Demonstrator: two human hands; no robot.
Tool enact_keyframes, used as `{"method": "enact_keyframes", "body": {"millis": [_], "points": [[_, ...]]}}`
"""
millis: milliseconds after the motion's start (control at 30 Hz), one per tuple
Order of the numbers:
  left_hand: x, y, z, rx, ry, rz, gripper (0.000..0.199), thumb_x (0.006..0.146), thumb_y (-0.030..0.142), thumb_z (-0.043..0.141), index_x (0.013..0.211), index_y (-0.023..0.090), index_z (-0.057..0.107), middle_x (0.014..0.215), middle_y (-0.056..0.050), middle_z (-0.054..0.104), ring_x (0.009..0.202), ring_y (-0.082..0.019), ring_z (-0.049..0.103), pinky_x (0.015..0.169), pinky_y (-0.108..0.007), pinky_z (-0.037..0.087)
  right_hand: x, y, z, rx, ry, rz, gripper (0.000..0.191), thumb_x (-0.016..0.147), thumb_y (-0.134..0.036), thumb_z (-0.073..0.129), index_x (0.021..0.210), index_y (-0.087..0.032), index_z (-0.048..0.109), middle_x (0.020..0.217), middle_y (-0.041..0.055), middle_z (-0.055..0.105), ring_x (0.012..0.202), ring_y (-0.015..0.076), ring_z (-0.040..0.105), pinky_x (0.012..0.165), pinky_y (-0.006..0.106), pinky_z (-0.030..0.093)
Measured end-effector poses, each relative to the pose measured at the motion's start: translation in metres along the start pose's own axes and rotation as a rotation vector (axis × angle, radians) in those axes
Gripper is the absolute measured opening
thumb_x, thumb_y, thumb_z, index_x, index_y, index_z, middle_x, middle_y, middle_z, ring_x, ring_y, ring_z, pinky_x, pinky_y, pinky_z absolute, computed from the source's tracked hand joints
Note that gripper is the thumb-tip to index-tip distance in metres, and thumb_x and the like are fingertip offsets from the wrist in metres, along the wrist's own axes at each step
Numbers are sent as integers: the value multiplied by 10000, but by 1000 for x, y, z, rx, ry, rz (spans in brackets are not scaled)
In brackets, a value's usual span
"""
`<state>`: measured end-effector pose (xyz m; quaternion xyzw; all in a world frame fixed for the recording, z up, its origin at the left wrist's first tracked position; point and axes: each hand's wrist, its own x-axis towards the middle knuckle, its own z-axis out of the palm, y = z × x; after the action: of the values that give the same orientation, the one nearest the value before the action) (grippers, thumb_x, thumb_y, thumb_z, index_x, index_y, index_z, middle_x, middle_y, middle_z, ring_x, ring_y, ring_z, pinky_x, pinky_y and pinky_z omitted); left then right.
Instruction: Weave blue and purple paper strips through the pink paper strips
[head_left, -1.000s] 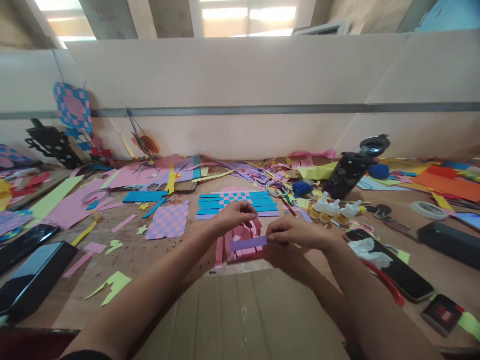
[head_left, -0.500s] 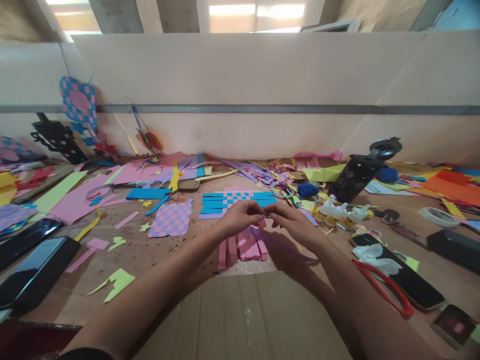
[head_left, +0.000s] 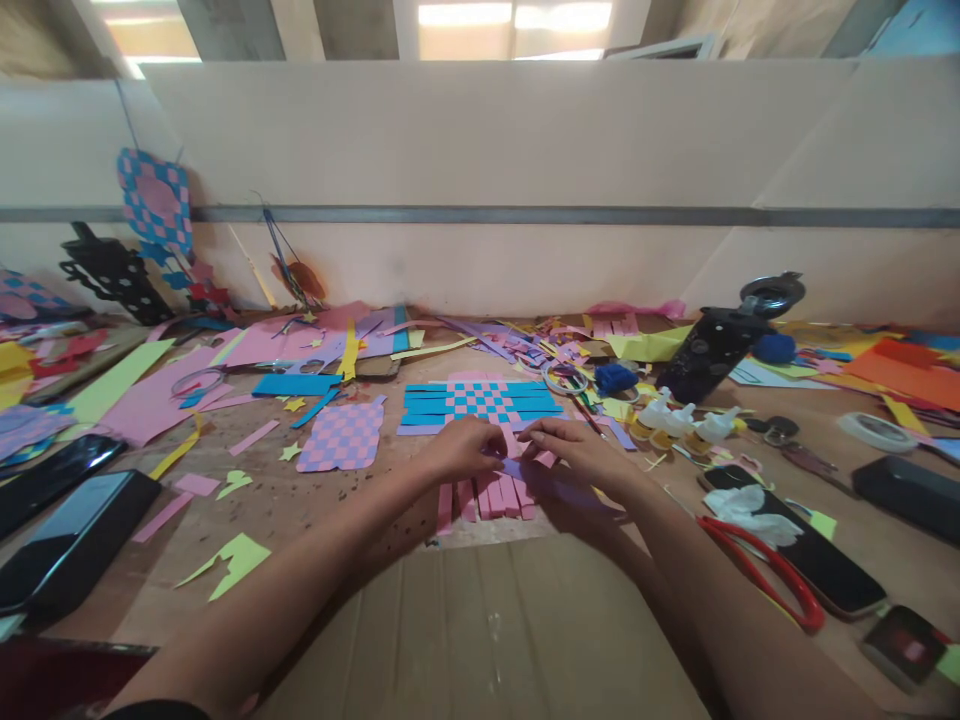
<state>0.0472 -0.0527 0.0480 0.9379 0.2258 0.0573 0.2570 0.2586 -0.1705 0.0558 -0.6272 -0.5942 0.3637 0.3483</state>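
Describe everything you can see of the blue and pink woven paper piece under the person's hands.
The woven paper piece is flat and made of matte strips: blue ones run crosswise through pink ones, forming a checkered centre. Loose pink strip ends fan toward the person. It lies on a speckled wooden table. The left hand and right hand touch its near edge, around a lilac strip.

The woven paper mat shows a blue-and-pink check at its centre; left of it, a paper square is checked pink and lilac.
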Motion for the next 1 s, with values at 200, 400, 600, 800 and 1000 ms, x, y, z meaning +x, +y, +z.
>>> {"method": "enact_keyframes", "body": {"millis": [200, 400, 600, 800, 1000], "points": [[4, 5, 0, -58, -27, -112, 158, 833, 168, 639, 923, 193, 767, 845, -9, 754, 738, -157, 644, 629, -245, 393, -3, -4, -1, 41, 10, 5, 258, 918, -484, 663, 940, -253, 774, 1015, 64, 808, 1005, 266, 748, 913, 397, 559], [5, 4, -7, -134, 3, -248, 104, 822, 267, 621, 758, 191, 653, 701, 12, 642, 638, -154, 553, 576, -260, 330, -1, -3, -3, 119, -21, 27, 330, 861, -548, 713, 899, -226, 771, 915, 61, 813, 882, 247, 749, 792, 362, 567], [4, 3, -11, -179, 52, -332, 102, 756, 234, 587, 662, 195, 585, 666, 0, 621, 613, -161, 540, 561, -274, 324, -2, -5, -2, -40, -3, -32, 205, 866, -412, 675, 897, -243, 786, 975, 48, 812, 935, 262, 736, 840, 377, 557], [3, 3, -13, -386, 73, -412, 123, 739, 221, 563, 619, 205, 543, 593, -23, 626, 569, -174, 561, 549, -287, 369, -1, -4, -1, -207, 45, -76, 185, 866, -284, 674, 979, -279, 821, 1112, 72, 807, 1067, 313, 715, 940, 432, 528], [-2, 8, -12, -609, 84, -254, 135, 800, 270, 589, 690, 193, 567, 663, -1, 616, 640, -147, 602, 641, -266, 449, 7, 10, 15, -160, 88, -150, 285, 962, -365, 600, 1135, -282, 811, 1194, 98, 760, 1176, 299, 655, 1049, 463, 480]]}}
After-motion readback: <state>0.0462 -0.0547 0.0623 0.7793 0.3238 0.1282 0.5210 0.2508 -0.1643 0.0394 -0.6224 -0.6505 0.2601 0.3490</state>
